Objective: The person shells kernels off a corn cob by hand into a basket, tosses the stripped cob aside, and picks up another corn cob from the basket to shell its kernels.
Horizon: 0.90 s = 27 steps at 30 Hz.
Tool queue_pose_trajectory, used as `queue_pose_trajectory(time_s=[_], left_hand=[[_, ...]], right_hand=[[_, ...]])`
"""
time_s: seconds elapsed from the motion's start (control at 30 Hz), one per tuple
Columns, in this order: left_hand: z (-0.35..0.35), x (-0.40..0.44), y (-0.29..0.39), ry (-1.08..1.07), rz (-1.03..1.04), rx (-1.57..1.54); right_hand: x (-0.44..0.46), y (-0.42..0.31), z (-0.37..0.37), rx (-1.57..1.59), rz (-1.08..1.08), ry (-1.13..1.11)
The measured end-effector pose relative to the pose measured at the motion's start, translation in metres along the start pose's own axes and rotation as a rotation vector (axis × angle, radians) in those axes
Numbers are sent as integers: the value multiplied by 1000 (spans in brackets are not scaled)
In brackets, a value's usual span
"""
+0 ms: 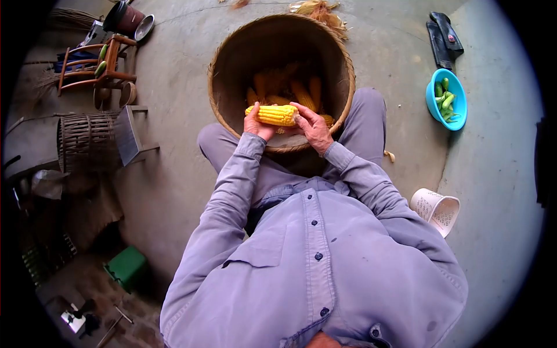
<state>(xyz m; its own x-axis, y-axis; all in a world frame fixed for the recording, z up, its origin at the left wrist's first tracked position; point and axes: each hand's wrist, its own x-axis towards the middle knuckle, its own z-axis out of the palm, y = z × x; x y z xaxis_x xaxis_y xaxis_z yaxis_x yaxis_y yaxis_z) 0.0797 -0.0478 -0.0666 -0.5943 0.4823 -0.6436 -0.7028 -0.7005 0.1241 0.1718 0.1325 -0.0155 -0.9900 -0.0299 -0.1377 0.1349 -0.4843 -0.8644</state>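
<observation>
A yellow corn cob (275,115) lies level between my hands, above the near rim of a large woven basket (232,43). My left hand (258,124) is closed around the cob's left end, the thumb along its side. At the right end, my right hand (314,130) grips the pale stub with fingers and thumb. Inside the basket, several more corn cobs (302,95) lie in shadow among brownish husk or silk. The basket stands between my knees.
Corn husks (322,16) lie behind the basket. To the right are a blue basin (430,95) with green vegetables, black boots (444,40) and a white perforated basket (426,203). On the left are a wooden chair (119,74), a metal-topped stool (129,136) and a green bin (127,268).
</observation>
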Motion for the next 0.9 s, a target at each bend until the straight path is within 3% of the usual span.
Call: queue_pose_trajectory(time_s=[0.1, 0.13, 0.27, 0.4, 0.53, 0.63, 0.9], left_hand=[[-1, -1, -9, 92, 80, 36], [-6, 0, -8, 58, 8, 10], [-7, -1, -9, 229, 52, -81], [-35, 16, -5, 220, 24, -77], [-36, 21, -5, 179, 38, 5], [-35, 22, -9, 227, 109, -10], [-37, 25, -7, 281, 212, 0]], right_hand=[[-2, 6, -6, 52, 90, -77], [-1, 9, -5, 49, 107, -50], [7, 12, 0, 31, 67, 66], [9, 31, -11, -164, 124, 11], [9, 34, 3, -344, -7, 55], [10, 23, 6, -312, 219, 30], [13, 26, 13, -179, 416, -74]])
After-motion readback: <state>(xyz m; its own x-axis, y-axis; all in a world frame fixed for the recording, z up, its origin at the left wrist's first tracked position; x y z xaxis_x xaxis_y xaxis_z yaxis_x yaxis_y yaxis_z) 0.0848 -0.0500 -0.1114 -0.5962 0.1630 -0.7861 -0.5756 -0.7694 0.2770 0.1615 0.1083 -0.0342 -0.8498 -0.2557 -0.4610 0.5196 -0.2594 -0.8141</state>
